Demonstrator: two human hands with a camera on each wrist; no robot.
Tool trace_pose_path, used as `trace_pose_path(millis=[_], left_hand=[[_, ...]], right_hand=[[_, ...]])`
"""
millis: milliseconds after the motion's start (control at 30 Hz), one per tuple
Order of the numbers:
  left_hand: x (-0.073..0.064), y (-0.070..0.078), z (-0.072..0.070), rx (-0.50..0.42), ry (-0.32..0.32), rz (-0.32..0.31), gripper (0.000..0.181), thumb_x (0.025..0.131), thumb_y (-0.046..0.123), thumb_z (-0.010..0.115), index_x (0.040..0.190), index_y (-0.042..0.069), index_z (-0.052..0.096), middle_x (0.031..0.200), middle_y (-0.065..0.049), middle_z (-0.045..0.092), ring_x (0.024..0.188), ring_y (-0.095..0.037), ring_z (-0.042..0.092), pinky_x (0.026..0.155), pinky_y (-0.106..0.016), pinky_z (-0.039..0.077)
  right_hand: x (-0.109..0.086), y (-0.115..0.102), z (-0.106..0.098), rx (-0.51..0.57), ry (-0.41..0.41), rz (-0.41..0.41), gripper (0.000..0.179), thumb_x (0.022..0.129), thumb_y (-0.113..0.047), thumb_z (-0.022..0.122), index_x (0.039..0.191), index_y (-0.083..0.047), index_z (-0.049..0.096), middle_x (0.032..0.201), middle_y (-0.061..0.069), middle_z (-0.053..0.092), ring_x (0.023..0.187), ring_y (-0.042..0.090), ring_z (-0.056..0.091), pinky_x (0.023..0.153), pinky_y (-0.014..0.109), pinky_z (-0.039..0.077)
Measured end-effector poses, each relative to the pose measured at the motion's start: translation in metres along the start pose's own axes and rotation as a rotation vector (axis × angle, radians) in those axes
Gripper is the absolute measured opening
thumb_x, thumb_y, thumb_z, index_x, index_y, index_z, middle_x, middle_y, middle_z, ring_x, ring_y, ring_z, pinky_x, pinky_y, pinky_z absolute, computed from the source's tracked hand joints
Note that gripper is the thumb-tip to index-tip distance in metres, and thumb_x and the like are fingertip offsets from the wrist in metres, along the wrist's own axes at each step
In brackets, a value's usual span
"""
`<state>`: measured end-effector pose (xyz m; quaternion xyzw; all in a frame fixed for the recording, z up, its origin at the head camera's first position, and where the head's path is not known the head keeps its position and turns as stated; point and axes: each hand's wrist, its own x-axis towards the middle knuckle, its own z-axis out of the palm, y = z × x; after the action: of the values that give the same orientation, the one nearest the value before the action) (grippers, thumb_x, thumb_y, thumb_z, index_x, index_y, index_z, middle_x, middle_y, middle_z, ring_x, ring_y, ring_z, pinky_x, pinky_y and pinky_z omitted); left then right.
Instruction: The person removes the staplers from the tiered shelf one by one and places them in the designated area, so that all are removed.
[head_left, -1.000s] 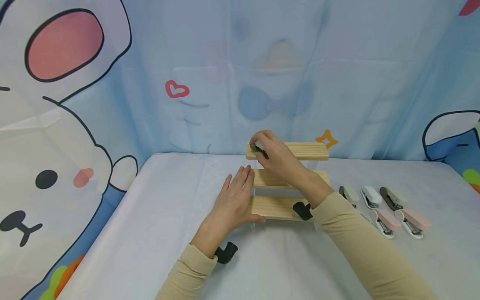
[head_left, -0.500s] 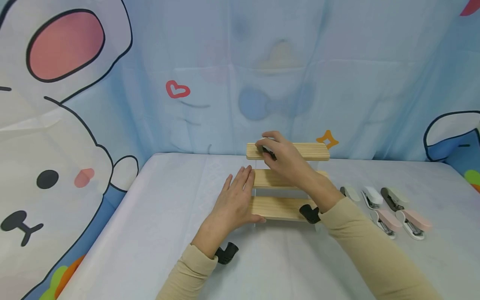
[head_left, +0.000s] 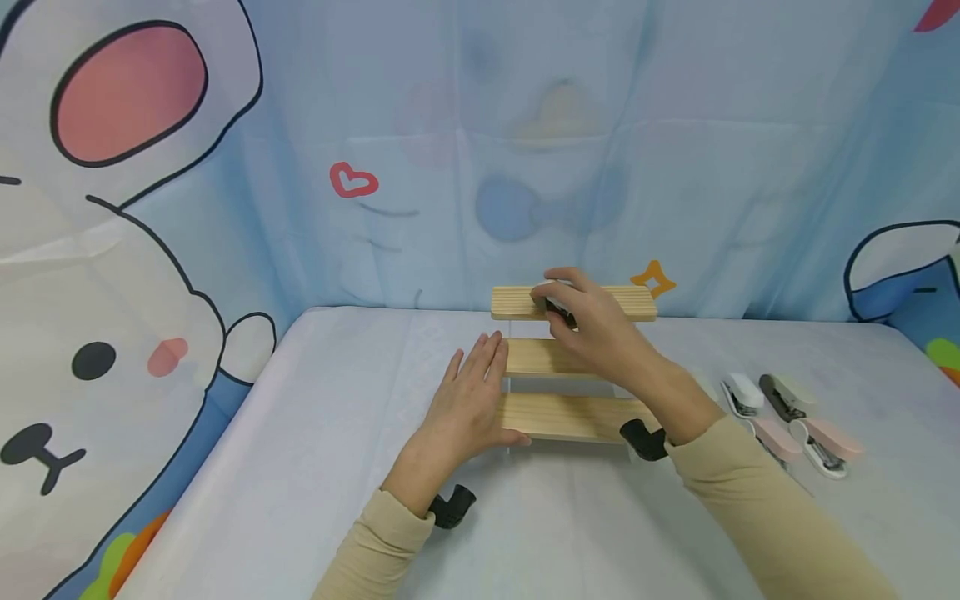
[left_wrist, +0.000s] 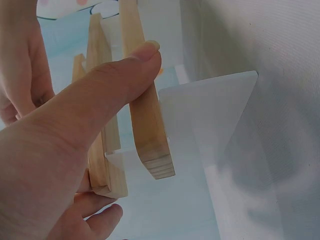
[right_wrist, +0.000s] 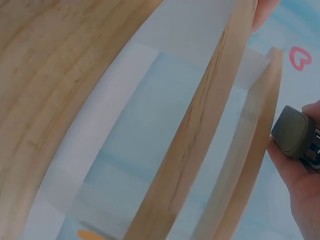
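A stepped rack with wooden shelves [head_left: 570, 417] and clear side panels [left_wrist: 210, 105] stands mid-table. My left hand [head_left: 468, 400] steadies its left end, fingers straight along the side and thumb [left_wrist: 120, 75] on the lowest board's edge. Over the top shelf [head_left: 622, 303], my right hand [head_left: 596, 329] holds a small dark grey-green stapler [right_wrist: 292, 131] between thumb and fingers. In the right wrist view the stapler is beside the top board, its far part cut off by the frame edge. Fingers cover much of it in the head view.
Right of the rack lie several small staplers: a white one [head_left: 744, 393], a dark grey and pale green one [head_left: 785, 397], and pink-and-white ones, including one [head_left: 825, 447] at the front. My right forearm passes close to them. A printed curtain [head_left: 420, 100] hangs behind the table.
My right hand has moved rightward along the top shelf with the stapler, and its forearm now covers the leftmost stapler on the table. My left hand has stayed put on the rack.
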<state>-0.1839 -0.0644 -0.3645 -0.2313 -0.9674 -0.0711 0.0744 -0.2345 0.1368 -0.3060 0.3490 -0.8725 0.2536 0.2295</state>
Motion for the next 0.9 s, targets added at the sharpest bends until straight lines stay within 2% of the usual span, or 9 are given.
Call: trace_pose_path(millis=[200, 467, 900], left_hand=[[0.0, 0.0, 0.0, -0.008, 0.0, 0.001, 0.129, 0.066, 0.062, 0.084, 0.158, 0.002, 0.016, 0.166, -0.01, 0.017, 0.155, -0.026, 0.015, 0.125, -0.048, 0.02], [-0.001, 0.0, 0.001, -0.009, 0.008, 0.005, 0.129, 0.066, 0.062, 0.084, 0.158, 0.002, 0.016, 0.166, -0.011, 0.017, 0.155, -0.027, 0.016, 0.124, -0.049, 0.021], [0.0, 0.001, 0.001, -0.031, -0.004, -0.006, 0.129, 0.067, 0.061, 0.084, 0.158, 0.002, 0.015, 0.167, -0.01, 0.016, 0.155, -0.026, 0.013, 0.125, -0.049, 0.018]], right_hand=[[-0.011, -0.001, -0.008, -0.021, 0.019, -0.005, 0.024, 0.091, 0.006, 0.06, 0.113, -0.001, 0.068, 0.131, 0.021, 0.055, 0.083, 0.022, 0.067, 0.066, 0.033, 0.054], [-0.03, -0.002, -0.019, -0.034, 0.065, -0.002, 0.028, 0.09, 0.008, 0.063, 0.116, -0.001, 0.067, 0.133, 0.023, 0.055, 0.078, 0.018, 0.061, 0.06, 0.03, 0.05], [-0.055, -0.005, -0.026, -0.072, 0.097, 0.013, 0.032, 0.087, 0.009, 0.067, 0.115, -0.004, 0.068, 0.134, 0.022, 0.056, 0.078, 0.019, 0.063, 0.058, 0.029, 0.048]])
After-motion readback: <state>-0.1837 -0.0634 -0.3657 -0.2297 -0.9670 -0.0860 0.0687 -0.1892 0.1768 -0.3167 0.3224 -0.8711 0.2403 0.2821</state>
